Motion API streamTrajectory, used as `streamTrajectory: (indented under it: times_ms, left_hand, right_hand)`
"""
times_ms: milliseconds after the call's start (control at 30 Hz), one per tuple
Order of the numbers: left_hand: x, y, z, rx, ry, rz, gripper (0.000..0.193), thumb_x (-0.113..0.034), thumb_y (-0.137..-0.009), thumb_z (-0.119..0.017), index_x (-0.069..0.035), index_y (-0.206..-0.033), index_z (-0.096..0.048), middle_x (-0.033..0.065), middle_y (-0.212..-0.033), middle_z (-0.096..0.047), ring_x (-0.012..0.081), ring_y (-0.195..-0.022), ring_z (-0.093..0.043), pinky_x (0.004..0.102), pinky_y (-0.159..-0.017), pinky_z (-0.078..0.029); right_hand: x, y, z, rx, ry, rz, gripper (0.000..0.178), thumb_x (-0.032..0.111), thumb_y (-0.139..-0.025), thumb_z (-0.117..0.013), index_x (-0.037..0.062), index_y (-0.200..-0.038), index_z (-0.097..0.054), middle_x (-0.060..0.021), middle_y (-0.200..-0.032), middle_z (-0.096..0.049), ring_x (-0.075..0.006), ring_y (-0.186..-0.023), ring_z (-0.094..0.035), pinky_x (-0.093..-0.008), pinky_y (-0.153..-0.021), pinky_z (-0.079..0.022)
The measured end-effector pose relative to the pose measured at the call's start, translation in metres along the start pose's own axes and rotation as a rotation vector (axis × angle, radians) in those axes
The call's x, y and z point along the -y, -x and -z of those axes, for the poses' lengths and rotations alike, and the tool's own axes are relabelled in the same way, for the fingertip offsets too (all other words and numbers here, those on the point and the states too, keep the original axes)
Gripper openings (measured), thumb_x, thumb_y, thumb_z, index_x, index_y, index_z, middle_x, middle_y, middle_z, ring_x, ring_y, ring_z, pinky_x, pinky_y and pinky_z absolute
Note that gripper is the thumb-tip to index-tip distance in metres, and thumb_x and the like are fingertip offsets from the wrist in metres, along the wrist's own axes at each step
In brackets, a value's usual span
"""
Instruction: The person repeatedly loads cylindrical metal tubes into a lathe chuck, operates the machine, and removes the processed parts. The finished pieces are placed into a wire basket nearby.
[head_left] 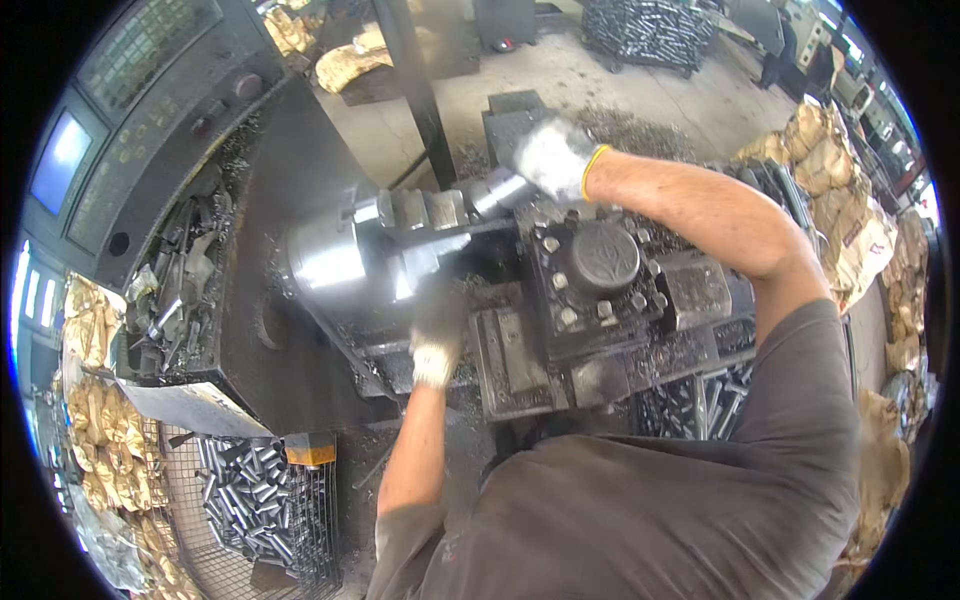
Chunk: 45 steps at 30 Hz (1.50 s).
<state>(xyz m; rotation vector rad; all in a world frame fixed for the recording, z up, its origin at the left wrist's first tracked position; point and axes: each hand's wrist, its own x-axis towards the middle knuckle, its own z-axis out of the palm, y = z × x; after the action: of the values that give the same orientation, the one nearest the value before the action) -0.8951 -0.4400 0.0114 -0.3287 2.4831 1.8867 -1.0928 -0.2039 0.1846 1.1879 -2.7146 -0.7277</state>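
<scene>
Workpiece: a short, plain metal cylinder (499,192), bright silver-grey and smooth, with a light streak of reflection along its side; its far end is hidden by a glove. Of my hands, the left (438,325) is the nearer: white knitted cuff, the rest dark and blurred, set low in front of the chuck; I cannot tell whether its fingers are spread or curled, nor what they touch. My right (558,160), in a white glove with a yellow-edged cuff, reaches further out and is closed round the cylinder's right end; single fingers are blurred. The cylinder lies between that glove and the stepped metal block (430,210) beside the shiny chuck (328,262), beyond the bolted tool post (603,255). Long axis: slanting, left end toward the block, right end rising slightly away from me. Whether the left end touches the block is unclear. Farther off, a cart of metal pieces (650,32) stands on the floor.
</scene>
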Motion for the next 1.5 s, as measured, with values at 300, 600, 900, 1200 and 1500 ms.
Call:
streamTrajectory:
  times_ms: [300,600,900,1200,1500]
  left_hand:
    - [0.105,0.17,0.097,-0.579,0.577,0.341,0.021,-0.016,-0.098,-0.072,-0.005,-0.116,-0.07,0.0086,-0.1,-0.073,0.0207,-0.088,-0.072,0.0346,-0.081,-0.06]
    - [0.217,0.246,0.22,-0.92,1.027,0.179,0.048,-0.061,-0.106,-0.051,-0.015,-0.109,-0.063,0.0023,-0.108,-0.066,0.0203,-0.098,-0.059,0.0462,-0.089,-0.048]
    - [0.168,0.228,0.244,-0.99,0.991,0.321,0.024,-0.033,-0.105,-0.062,-0.02,-0.085,-0.062,-0.0061,-0.069,-0.057,0.0092,-0.055,-0.05,0.0257,-0.052,-0.041]
    - [0.085,0.243,0.205,-1.171,-0.362,0.392,0.055,-0.037,-0.11,-0.059,0.008,-0.141,-0.057,0.0273,-0.137,-0.066,0.0382,-0.118,-0.068,0.0454,-0.105,-0.052]
    - [-0.169,0.077,0.208,-0.823,-0.848,-0.815,0.037,-0.007,-0.094,-0.068,-0.002,-0.13,-0.067,0.0245,-0.117,-0.072,0.045,-0.102,-0.071,0.0497,-0.092,-0.058]
  right_hand:
    - [0.044,-0.058,-0.037,0.288,-0.743,0.075,0.067,0.035,-0.065,-0.087,0.0059,-0.123,-0.072,-0.0213,-0.104,-0.078,-0.0346,-0.097,-0.077,-0.0451,-0.083,-0.062]
    - [0.039,-0.06,-0.009,0.452,-0.504,0.054,0.055,0.039,-0.07,-0.086,0.0025,-0.111,-0.077,-0.0161,-0.091,-0.08,-0.0246,-0.082,-0.078,-0.0425,-0.075,-0.061]
    - [0.061,-0.036,0.046,0.38,-1.082,-0.114,0.08,0.03,-0.077,-0.081,-0.0018,-0.146,-0.055,-0.0186,-0.11,-0.078,-0.0252,-0.086,-0.077,-0.0396,-0.074,-0.061]
    - [0.085,0.107,0.068,-0.304,-1.211,-0.325,0.046,0.023,-0.093,-0.072,-0.0038,-0.13,-0.069,-0.0173,-0.104,-0.079,-0.023,-0.095,-0.076,-0.0364,-0.089,-0.059]
    - [0.229,0.24,0.017,-0.367,-1.467,-0.297,0.03,0.011,-0.089,-0.08,-0.0004,-0.117,-0.076,-0.0164,-0.105,-0.081,-0.0214,-0.097,-0.079,-0.0349,-0.087,-0.062]
